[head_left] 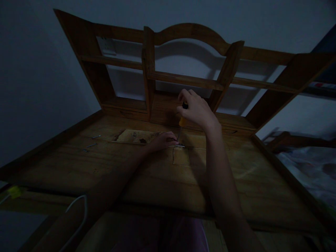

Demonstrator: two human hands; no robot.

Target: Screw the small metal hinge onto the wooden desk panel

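Note:
In the dim head view my right hand [196,106] is closed round the black and yellow handle of a screwdriver [182,121], held almost upright. Its thin shaft points down at a small metal hinge [180,145] on the wooden desk top [152,175]. My left hand [165,140] rests on the desk beside the hinge, its fingers pressed together at the screwdriver's tip. What those fingers pinch, if anything, is too small and dark to make out. A cracked, patched piece of wood [181,155] lies just in front of the hinge.
Behind the hands stands a wooden shelf unit [183,78] against the wall. On the left of the desk lie thin metal pieces, one a screwdriver-like rod [91,145]. A white cable [85,210] hangs at the front left. A bed [309,164] is at the right.

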